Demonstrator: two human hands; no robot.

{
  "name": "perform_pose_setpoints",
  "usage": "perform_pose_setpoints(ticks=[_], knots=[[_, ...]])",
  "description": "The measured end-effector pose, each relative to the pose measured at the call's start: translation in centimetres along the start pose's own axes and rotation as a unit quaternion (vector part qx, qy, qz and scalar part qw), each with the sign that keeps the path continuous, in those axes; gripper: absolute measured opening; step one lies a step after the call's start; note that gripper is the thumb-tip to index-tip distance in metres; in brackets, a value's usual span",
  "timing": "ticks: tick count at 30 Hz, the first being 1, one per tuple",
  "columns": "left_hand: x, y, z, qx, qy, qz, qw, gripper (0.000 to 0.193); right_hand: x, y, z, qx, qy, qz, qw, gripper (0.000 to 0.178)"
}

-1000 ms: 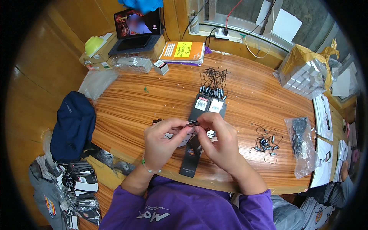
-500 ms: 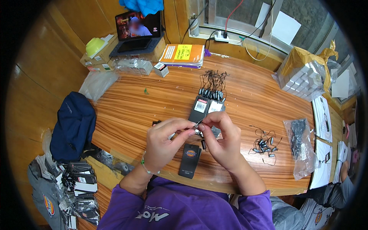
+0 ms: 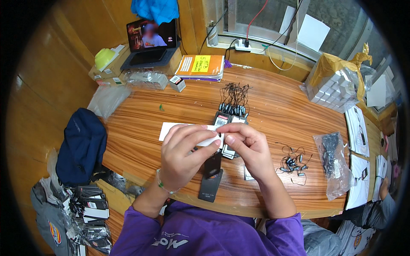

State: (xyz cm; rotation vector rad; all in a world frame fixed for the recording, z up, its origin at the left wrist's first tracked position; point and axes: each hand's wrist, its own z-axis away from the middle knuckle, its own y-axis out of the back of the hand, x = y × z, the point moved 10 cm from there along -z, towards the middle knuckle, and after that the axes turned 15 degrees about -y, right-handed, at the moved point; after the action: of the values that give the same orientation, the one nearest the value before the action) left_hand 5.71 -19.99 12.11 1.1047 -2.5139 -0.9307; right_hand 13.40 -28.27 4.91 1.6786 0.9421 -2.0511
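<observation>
Over the table's near edge, my left hand (image 3: 188,147) is closed on a white hang tag (image 3: 167,130), which sticks out to the left behind the knuckles. Close by, my right hand (image 3: 250,147) pinches at the tag's end, where a small black bit of string (image 3: 220,135) shows between the fingertips. A dark hang tag (image 3: 212,165) hangs below the left fingers, partly covering a black tag (image 3: 209,190) on the table. Stacked tags (image 3: 221,119) lie just beyond my hands, partly hidden. Black tag strings (image 3: 233,109) with small shiny tips are bunched behind the stack.
More loose strings (image 3: 294,162) lie to the right, beside a clear bag (image 3: 331,166) of dark strings. An orange notebook (image 3: 203,66), a small box (image 3: 177,83) and a propped tablet (image 3: 151,36) stand at the back. Bundled tags (image 3: 92,209) are at lower left.
The white tag has come into sight in my left hand, pointing left. A dark tag now hangs under the fingers. Both hands remain close together.
</observation>
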Motion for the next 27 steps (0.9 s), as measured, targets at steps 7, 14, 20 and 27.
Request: perform_pose_setpoints(ticks=[7, 14, 20, 27], knots=[[0.4, -1.2, 0.5, -0.058, -0.046, -0.027, 0.997, 0.013, -0.2, 2.2, -0.5, 0.078, 0.088, -0.013, 0.993, 0.006], [-1.6, -1.9, 2.3, 0.013, 0.033, 0.095, 0.995, 0.011, -1.5, 5.2, -0.1, 0.039, 0.131, -0.257, 0.957, 0.008], [-3.9, -3.2, 4.3, 0.050, 0.153, 0.230, 0.960, 0.014, -2.0, 4.0, 0.0, -0.013, 0.141, -0.268, 0.953, 0.008], [-3.9, -3.8, 4.0, 0.049, 0.216, 0.263, 0.939, 0.006, -2.0, 1.8, 0.7, -0.046, 0.118, -0.258, 0.958, 0.010]])
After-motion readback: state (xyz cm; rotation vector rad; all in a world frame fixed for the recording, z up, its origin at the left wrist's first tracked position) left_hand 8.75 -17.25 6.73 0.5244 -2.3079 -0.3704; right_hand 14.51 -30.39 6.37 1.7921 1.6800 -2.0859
